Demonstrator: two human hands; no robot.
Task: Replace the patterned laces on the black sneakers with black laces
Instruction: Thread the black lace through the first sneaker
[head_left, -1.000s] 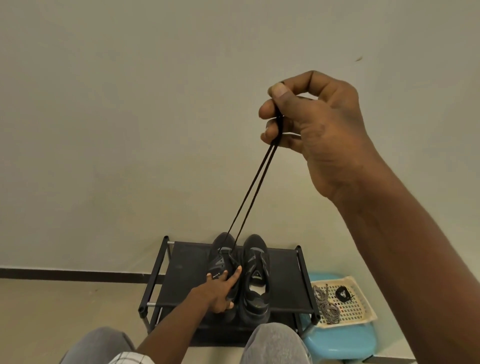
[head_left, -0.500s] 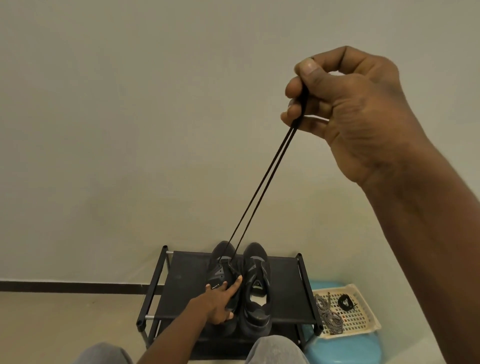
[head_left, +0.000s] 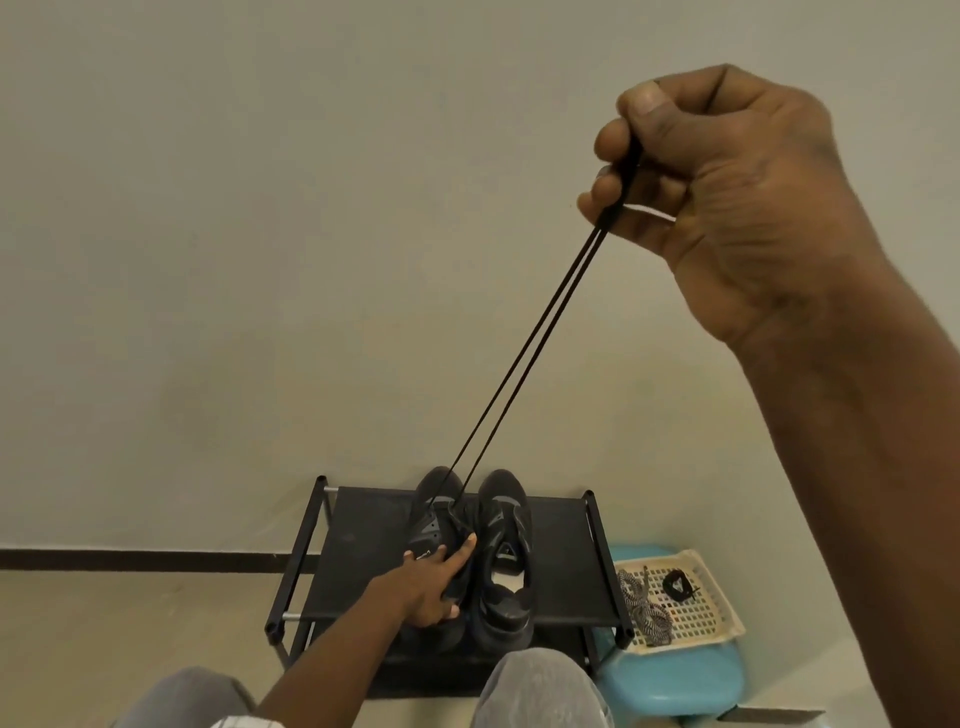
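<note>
Black lace (head_left: 524, 358), both strands pinched high in the right hand (head_left: 727, 182) between thumb and curled fingers, runs taut down to the toe-end eyelets of the left sneaker (head_left: 434, 499). The left hand (head_left: 431, 582) grips that shoe at mid-shelf on the shoe rack (head_left: 561, 561). Lacing looks barely begun, and the right sneaker (head_left: 506, 525) alongside appears unlaced. Beyond the rack's right edge, a basket (head_left: 722, 618) holds the discarded patterned laces (head_left: 644, 608) and a coiled spare black lace (head_left: 675, 584). Nothing obstructs.

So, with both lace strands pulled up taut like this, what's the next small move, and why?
Probably lower the right hand and thread one end through the next eyelet: it pinches both strands of the black lace, taut from the left sneaker, while the left hand holds that sneaker down.
</note>
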